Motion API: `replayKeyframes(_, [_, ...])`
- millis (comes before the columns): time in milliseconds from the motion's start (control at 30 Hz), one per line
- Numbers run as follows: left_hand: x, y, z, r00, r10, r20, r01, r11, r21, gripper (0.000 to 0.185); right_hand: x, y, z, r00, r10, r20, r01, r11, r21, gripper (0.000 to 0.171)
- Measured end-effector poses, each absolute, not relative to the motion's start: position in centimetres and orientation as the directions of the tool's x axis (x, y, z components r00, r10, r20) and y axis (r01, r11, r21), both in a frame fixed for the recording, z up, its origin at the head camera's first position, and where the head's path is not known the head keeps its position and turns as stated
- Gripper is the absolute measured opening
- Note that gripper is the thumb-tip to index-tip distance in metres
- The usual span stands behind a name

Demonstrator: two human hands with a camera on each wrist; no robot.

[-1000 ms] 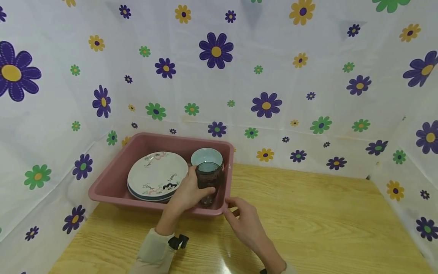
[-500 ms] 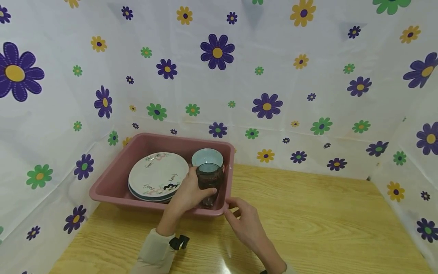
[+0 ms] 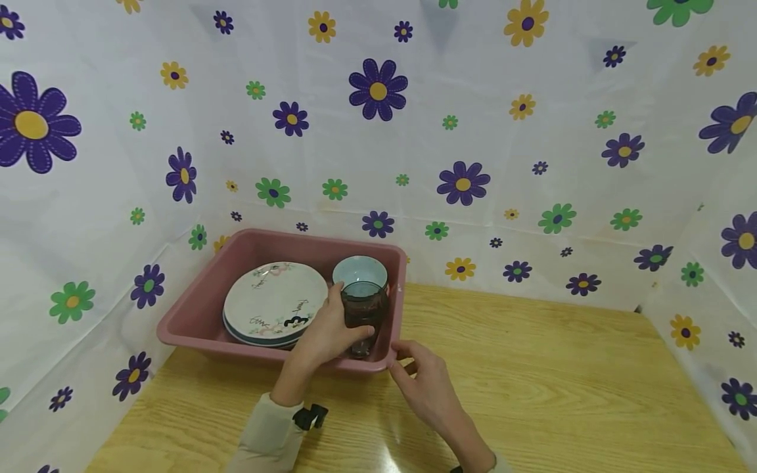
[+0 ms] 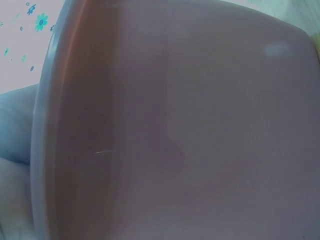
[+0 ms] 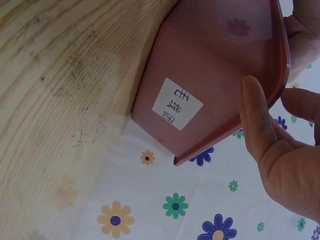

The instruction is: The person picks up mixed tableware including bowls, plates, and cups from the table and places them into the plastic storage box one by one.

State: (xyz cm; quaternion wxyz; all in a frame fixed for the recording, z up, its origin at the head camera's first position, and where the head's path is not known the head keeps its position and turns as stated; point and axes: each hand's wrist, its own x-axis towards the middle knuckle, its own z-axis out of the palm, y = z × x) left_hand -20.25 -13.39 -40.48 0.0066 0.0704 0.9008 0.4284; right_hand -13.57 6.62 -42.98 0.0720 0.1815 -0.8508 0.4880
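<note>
A pink plastic basin [image 3: 195, 338] stands on the table, holding a stack of white plates [image 3: 275, 299] with a floral print, a light blue bowl [image 3: 359, 268] and a dark see-through glass [image 3: 365, 305]. My left hand [image 3: 325, 335] reaches over the front rim and grips the glass, thumb in front. The glass stands upright in front of the bowl. At the basin's front right corner, my right hand [image 3: 427, 384] holds the rim between thumb and fingers. The right wrist view shows those fingers [image 5: 257, 115] against the outer wall. Basin wall fills most of the left wrist view.
A wood-grain table [image 3: 532, 374] extends right of the basin. White sheets with purple, yellow and green flowers [image 3: 463, 184] enclose the back and sides. A white label [image 5: 177, 104] with handwriting is stuck to the basin's outer side.
The head view has shifted very slightly. Both hands, the glass and the basin keep the same places relative to one another.
</note>
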Motion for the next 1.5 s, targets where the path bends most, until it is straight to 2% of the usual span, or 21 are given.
replayKeyframes(1167, [-18.4,-13.2,-38.1,-0.992,0.124,0.027,0.102,0.655,0.749,0.101,-13.6,7.7,-42.9,-0.922,-0.296,0.249,-0.363,0.442,-0.820,0.029])
replayKeyframes(1500, [-17.8,-13.0,-37.5,-0.990,0.129,0.065,0.136,0.689,0.712,0.099,-13.5,8.9,-41.9,-0.941,-0.247,0.231,-0.325,0.473,-0.819,0.029])
